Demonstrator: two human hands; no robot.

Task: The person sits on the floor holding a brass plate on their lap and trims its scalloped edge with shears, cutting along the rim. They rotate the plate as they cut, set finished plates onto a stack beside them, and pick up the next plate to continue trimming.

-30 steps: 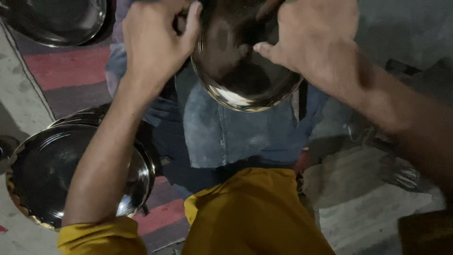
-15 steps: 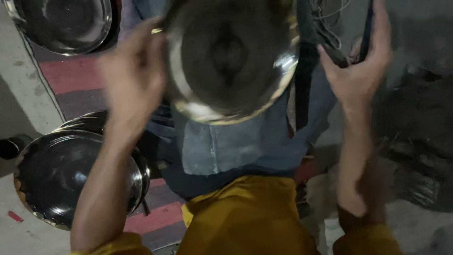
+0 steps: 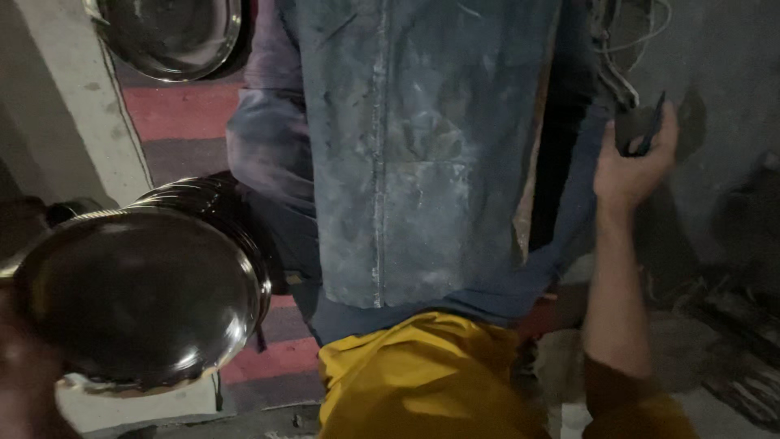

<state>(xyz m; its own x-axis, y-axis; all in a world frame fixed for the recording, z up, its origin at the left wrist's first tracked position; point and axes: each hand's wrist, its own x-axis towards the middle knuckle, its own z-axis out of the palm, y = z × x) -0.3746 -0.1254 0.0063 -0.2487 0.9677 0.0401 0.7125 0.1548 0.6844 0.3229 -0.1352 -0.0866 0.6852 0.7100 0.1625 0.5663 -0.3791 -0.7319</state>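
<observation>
My left hand (image 3: 28, 370), dark and blurred at the bottom left corner, grips the rim of a round steel plate (image 3: 138, 301). The plate is tilted just above a stack of similar plates (image 3: 215, 203) at the left. My right hand (image 3: 630, 167) is raised at the right, its fingers closed around a small dark object (image 3: 638, 126). What that object is cannot be made out. A worn blue denim cloth (image 3: 422, 162) lies over the lap between my hands, with a yellow garment (image 3: 431, 378) below it.
Another steel plate (image 3: 175, 32) rests at the top left on a red and grey striped mat (image 3: 183, 110). A pale concrete strip (image 3: 81, 106) runs down the left. Loose wires (image 3: 626, 49) hang at the upper right above dark, rough ground (image 3: 731, 268).
The plate came down from in front of me to the left, over the stack, held by my left hand alone. My right hand let go of it, moved right and now holds a small dark object.
</observation>
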